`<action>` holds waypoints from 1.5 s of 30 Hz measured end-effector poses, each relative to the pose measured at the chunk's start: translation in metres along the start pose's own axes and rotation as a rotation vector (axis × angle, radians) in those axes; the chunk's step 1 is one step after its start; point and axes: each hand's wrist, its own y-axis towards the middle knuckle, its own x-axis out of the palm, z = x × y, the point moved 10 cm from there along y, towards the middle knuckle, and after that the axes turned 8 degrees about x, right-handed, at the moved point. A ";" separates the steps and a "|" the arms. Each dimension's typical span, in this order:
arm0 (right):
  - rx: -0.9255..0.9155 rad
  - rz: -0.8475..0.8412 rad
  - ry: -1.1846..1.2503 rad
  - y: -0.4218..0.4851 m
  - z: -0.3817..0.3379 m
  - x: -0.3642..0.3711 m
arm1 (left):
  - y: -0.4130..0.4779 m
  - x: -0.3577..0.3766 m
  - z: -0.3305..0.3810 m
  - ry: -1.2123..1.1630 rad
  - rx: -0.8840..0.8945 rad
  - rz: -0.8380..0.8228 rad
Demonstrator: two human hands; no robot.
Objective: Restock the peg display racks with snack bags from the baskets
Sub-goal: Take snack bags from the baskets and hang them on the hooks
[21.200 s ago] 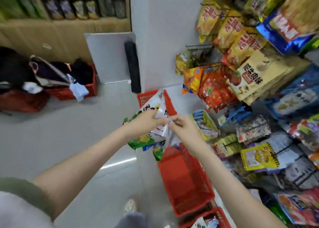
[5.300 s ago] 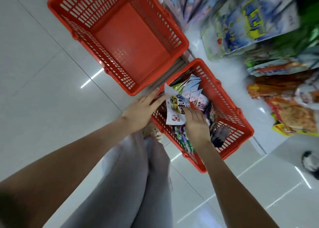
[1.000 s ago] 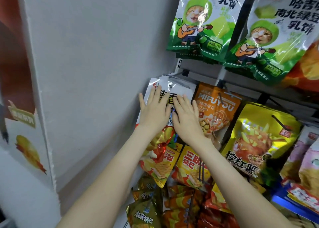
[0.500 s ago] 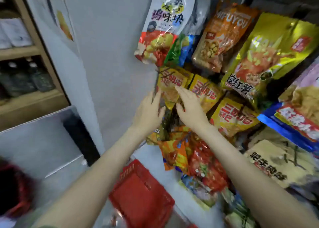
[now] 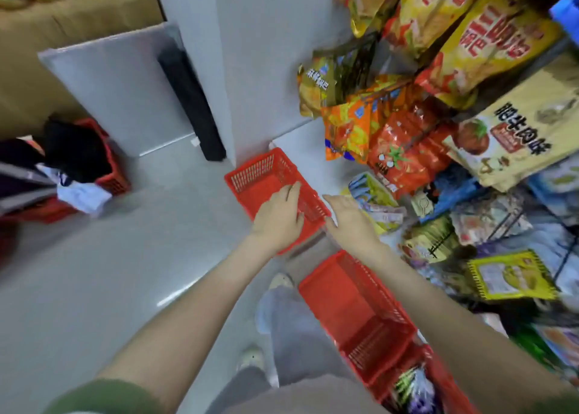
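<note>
Left hand (image 5: 279, 217) and right hand (image 5: 352, 220) are flat-fingered and empty, the left over the far red basket (image 5: 250, 170), whose long axis runs along the peg rack (image 5: 302, 150). Basketed snack bags (image 5: 413, 385) farther along the rack's foot are blurred and cut off.

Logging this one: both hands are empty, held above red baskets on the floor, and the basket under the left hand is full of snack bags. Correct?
Not quite. In the head view the basket under the left hand is empty; the snack bags lie in the nearest basket. The left hand and the right hand are indeed empty.
</note>
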 end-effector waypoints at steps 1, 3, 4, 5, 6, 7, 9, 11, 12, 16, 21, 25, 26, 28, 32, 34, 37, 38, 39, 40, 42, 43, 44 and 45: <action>0.014 -0.012 0.004 -0.020 0.004 0.016 | -0.021 0.016 -0.002 -0.015 -0.022 -0.025; 0.028 -0.062 0.010 -0.061 0.010 0.047 | -0.064 0.046 -0.001 -0.057 -0.062 -0.084; 0.040 -0.097 0.008 -0.079 0.014 0.060 | -0.085 0.057 0.001 -0.069 -0.078 -0.117; 0.062 -0.127 0.009 -0.097 0.020 0.070 | -0.103 0.066 0.005 -0.067 -0.084 -0.149; 0.087 -0.149 0.012 -0.113 0.026 0.078 | -0.119 0.074 0.009 -0.058 -0.081 -0.178; 0.110 -0.166 0.020 -0.129 0.033 0.085 | -0.134 0.082 0.012 -0.053 -0.077 -0.211; 0.148 -0.203 0.026 -0.159 0.050 0.097 | -0.159 0.103 0.018 -0.059 -0.064 -0.284; 0.181 -0.226 0.029 -0.186 0.071 0.108 | -0.180 0.124 0.020 -0.059 -0.065 -0.336; 0.196 -0.236 0.031 -0.198 0.081 0.111 | -0.188 0.134 0.022 -0.054 -0.071 -0.346; 0.293 -0.271 0.054 -0.249 0.137 0.126 | -0.214 0.179 0.053 -0.055 -0.077 -0.363; 0.394 -0.249 0.127 -0.316 0.231 0.142 | -0.223 0.262 0.119 0.013 0.007 -0.423; 0.433 -0.263 0.168 -0.380 0.331 0.180 | -0.230 0.354 0.174 0.122 0.070 -0.498; 0.438 -0.286 0.162 -0.397 0.357 0.193 | -0.236 0.379 0.184 0.166 0.086 -0.535; 0.479 -0.352 0.153 -0.436 0.415 0.223 | -0.250 0.434 0.204 0.201 0.092 -0.592; 0.575 -0.436 0.088 -0.492 0.518 0.282 | -0.265 0.545 0.228 0.157 0.031 -0.628; 0.625 -0.444 0.090 -0.506 0.559 0.315 | -0.265 0.597 0.234 0.110 -0.005 -0.641; 0.639 -0.508 0.135 -0.506 0.604 0.379 | -0.256 0.663 0.225 0.147 -0.009 -0.652; 0.627 -0.529 0.137 -0.500 0.615 0.398 | -0.250 0.680 0.220 0.177 -0.002 -0.638; 0.607 -0.532 0.151 -0.491 0.624 0.416 | -0.242 0.694 0.217 0.184 0.019 -0.597; 0.591 -0.516 0.181 -0.480 0.634 0.431 | -0.233 0.709 0.216 0.161 0.055 -0.550; 0.587 -0.444 0.261 -0.449 0.657 0.451 | -0.215 0.742 0.218 0.113 0.151 -0.474; 0.594 -0.396 0.283 -0.433 0.670 0.458 | -0.207 0.757 0.222 0.120 0.202 -0.451; 0.614 -0.357 0.279 -0.418 0.686 0.463 | -0.198 0.771 0.226 0.144 0.258 -0.416; 0.647 -0.326 0.259 -0.405 0.704 0.467 | -0.191 0.785 0.230 0.174 0.315 -0.386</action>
